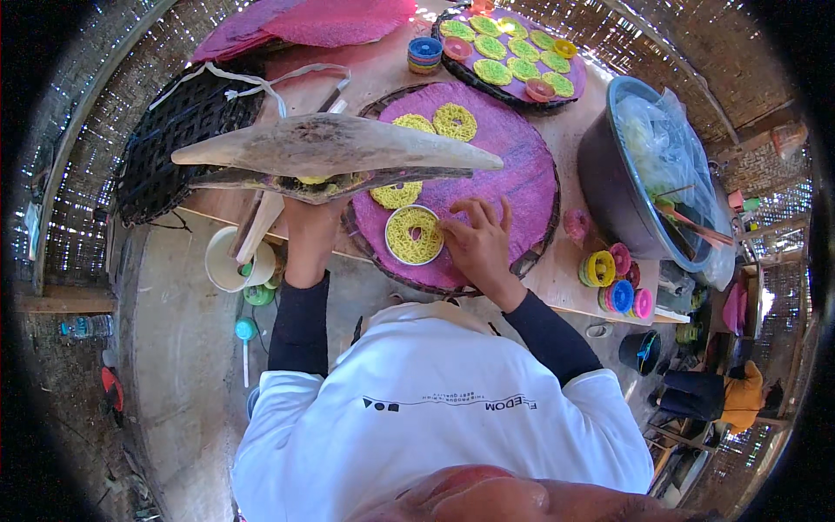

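My left hand (311, 233) is raised under a long two-armed wooden press (322, 143), which it seems to hold; the wood hides its fingers. A little yellow dough shows between the two wooden arms. My right hand (480, 248) pinches the right rim of a round metal ring mould (389, 239) between thumb and forefinger, its other fingers loosely raised. Inside the ring lies a lacy yellow dough round (409, 223) with a hole in the middle. More yellow rounds, including one ring (454, 122), lie beyond it on a pink-covered round tray (513, 174).
Another round tray (546, 103) bears many yellow-green rounds at the back. Right of me stands a large grey tub (600, 165) with plastic bags. Coloured small moulds (619, 296) are stacked nearby. A black woven tray (165, 139) and white bucket (224, 270) are left. A person (709, 396) is far right.
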A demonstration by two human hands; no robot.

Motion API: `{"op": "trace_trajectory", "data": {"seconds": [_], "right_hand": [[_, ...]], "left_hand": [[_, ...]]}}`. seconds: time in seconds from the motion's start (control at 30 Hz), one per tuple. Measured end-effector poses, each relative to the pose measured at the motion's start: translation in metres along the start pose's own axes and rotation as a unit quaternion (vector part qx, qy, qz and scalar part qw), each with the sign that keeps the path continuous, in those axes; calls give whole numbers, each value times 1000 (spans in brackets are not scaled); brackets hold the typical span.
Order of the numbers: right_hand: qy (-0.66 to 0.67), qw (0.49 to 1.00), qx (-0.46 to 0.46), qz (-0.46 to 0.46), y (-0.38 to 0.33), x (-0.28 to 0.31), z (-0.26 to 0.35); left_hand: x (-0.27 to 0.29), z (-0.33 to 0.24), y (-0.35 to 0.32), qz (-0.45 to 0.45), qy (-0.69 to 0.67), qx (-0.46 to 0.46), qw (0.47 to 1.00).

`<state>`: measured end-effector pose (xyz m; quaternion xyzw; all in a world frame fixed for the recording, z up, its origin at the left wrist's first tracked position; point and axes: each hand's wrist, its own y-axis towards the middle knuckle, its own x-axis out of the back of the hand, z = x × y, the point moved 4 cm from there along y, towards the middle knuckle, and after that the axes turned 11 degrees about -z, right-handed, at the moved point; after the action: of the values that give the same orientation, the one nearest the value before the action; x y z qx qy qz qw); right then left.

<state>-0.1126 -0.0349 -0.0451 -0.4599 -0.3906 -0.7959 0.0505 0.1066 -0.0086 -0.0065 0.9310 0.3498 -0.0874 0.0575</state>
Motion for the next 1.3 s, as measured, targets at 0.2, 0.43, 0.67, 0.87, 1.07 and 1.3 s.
{"op": "trace_trajectory", "data": {"seconds": [0.2, 0.43, 0.67, 0.87, 1.07, 1.3], "right_hand": [[-4, 1000, -18, -13, 9, 2, 6], [61, 996, -60, -10, 1, 11, -8], [13, 998, -53, 26, -9, 9, -2], [38, 998, -34, 39, 1, 4, 2], [47, 994, -6, 97, 8, 4, 0], [85, 984, -17, 158, 4, -13, 18]], "left_hand": [[5, -4, 0, -4, -6, -45, 999], [16, 5, 3, -23, 21, 26, 999], [6, -8, -2, -21, -19, -3, 1000], [3, -4, -2, 2, -76, -3, 997], [3, -8, 0, -18, -29, 30, 999], [12, 4, 3, -25, -64, 32, 997]]}}
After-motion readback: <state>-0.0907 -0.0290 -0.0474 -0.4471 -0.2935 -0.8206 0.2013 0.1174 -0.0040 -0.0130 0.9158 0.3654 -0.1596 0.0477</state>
